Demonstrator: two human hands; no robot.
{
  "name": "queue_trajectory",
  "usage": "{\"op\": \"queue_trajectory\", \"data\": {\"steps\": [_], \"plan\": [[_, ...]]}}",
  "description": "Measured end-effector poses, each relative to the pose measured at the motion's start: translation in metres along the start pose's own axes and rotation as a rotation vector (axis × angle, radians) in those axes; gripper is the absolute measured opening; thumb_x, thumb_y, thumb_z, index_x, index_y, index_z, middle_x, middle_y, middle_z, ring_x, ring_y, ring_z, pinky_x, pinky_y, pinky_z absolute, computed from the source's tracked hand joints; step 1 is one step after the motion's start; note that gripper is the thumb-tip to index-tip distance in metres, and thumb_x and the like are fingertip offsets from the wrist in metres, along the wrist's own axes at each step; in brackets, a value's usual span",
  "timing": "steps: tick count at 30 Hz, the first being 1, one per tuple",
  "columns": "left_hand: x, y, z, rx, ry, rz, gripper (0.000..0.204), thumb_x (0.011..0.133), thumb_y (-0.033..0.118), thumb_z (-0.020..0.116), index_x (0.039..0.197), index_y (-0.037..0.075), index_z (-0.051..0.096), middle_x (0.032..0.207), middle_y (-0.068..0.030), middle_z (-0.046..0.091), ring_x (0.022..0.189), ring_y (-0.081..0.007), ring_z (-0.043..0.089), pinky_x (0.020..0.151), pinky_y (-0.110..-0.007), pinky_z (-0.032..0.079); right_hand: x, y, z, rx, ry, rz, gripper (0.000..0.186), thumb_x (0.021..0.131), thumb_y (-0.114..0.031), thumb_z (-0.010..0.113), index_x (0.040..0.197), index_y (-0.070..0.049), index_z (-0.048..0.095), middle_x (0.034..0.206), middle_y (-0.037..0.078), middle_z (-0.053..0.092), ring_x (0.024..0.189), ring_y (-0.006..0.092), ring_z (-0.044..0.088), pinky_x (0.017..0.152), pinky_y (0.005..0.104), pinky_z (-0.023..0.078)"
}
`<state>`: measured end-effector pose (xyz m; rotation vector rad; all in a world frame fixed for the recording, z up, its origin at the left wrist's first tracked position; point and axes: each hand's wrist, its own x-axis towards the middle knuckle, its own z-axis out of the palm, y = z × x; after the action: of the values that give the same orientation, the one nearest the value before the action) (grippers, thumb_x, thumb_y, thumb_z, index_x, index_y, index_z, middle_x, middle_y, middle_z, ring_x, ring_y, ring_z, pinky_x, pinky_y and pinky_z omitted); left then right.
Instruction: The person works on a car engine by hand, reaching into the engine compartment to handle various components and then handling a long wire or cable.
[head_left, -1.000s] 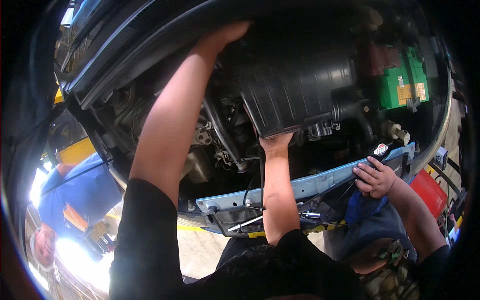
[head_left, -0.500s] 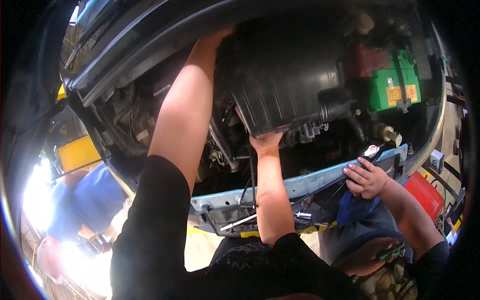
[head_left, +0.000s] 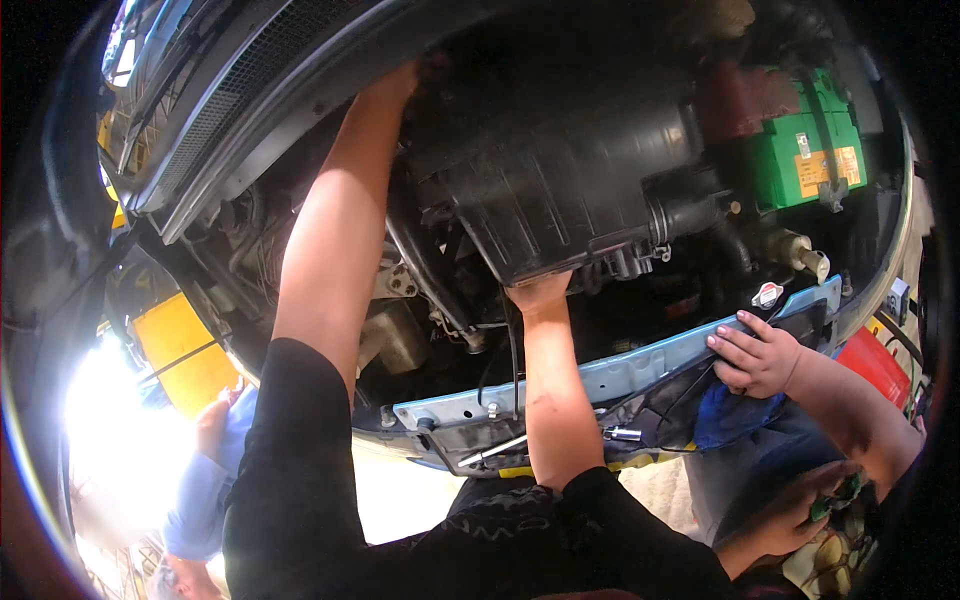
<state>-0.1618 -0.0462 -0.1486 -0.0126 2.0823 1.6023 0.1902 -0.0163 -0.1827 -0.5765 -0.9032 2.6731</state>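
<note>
A ribbed black plastic box, which looks like an air filter housing (head_left: pixel 560 200), sits in the middle of a car's engine bay. Past its left side my left arm reaches far in; my left hand (head_left: pixel 412 78) lies in deep shadow at the back, its fingers lost to sight. Against the underside of the box's near edge is my right hand (head_left: pixel 540 291), palm side up, with the fingers hidden beneath the plastic. A black hose (head_left: pixel 425 262) and a grey metal canister (head_left: pixel 400 338) show between my two arms.
A light blue crossbar (head_left: pixel 465 405) runs along the front; a silver rod-like tool (head_left: pixel 492 452) and a socket (head_left: pixel 625 434) lie by it. A co-worker's hand (head_left: pixel 755 355) rests at the bar's right. The green battery (head_left: pixel 812 160) stands back right. Another person (head_left: pixel 200 490) is at left.
The view has shifted, showing more of the bay between my arms. My right thumb, seen earlier along the box's left side, is now out of sight beneath it. The person at left has moved.
</note>
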Motion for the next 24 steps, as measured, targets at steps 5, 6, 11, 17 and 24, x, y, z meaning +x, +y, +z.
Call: {"op": "queue_trajectory", "data": {"steps": [5, 6, 11, 17, 24], "plan": [[-0.005, -0.006, 0.004, 0.02, -0.013, 0.012, 0.042, 0.097, 0.036, 0.051, 0.123, 0.003, 0.06, 0.11, -0.0195, 0.067, 0.101, -0.0296, 0.064, 0.089, -0.038, 0.05, 0.006, -0.001, -0.004, 0.966, -0.17, 0.103, 0.064, 0.096, -0.056, 0.038, 0.14, -0.012, 0.047, 0.143, 0.009, 0.049, 0.13, 0.0308, 0.047, 0.11, 0.0471, 0.035], [-0.005, -0.006, 0.003, 0.033, -0.011, 0.022, 0.043, 0.098, 0.036, 0.051, 0.124, 0.003, 0.059, 0.111, -0.0196, 0.066, 0.102, -0.0297, 0.064, 0.089, -0.038, 0.05, 0.006, 0.0, -0.004, 0.984, -0.182, 0.102, 0.063, 0.096, -0.057, 0.038, 0.139, -0.012, 0.049, 0.143, 0.009, 0.05, 0.13, 0.0313, 0.048, 0.11, 0.0476, 0.036], [-0.007, -0.007, 0.001, 0.15, 0.022, 0.086, 0.046, 0.098, 0.039, 0.049, 0.126, 0.004, 0.058, 0.117, -0.0197, 0.064, 0.108, -0.0302, 0.06, 0.094, -0.039, 0.047, 0.005, 0.006, -0.004, 0.965, -0.091, 0.134, 0.063, 0.094, -0.058, 0.04, 0.136, -0.013, 0.053, 0.14, 0.008, 0.052, 0.127, 0.0317, 0.051, 0.108, 0.0484, 0.039], [-0.013, 0.002, 0.004, 0.523, 0.122, 0.293, 0.049, 0.098, 0.041, 0.047, 0.128, 0.004, 0.057, 0.124, -0.0199, 0.06, 0.116, -0.0308, 0.056, 0.099, -0.04, 0.044, -0.002, 0.001, -0.002, 0.966, -0.067, 0.128, 0.061, 0.094, -0.056, 0.043, 0.136, -0.013, 0.053, 0.136, 0.008, 0.056, 0.124, 0.0316, 0.054, 0.107, 0.0479, 0.04], [-0.042, 0.029, 0.013, 1.128, 0.43, 0.75, 0.053, 0.098, 0.045, 0.045, 0.131, 0.005, 0.055, 0.132, -0.0201, 0.057, 0.125, -0.0315, 0.051, 0.105, -0.04, 0.04, -0.021, 0.003, 0.011, 0.578, 0.295, 0.251, 0.039, 0.099, -0.034, 0.045, 0.125, -0.008, 0.057, 0.122, 0.011, 0.063, 0.114, 0.0301, 0.06, 0.101, 0.051, 0.047]]}}
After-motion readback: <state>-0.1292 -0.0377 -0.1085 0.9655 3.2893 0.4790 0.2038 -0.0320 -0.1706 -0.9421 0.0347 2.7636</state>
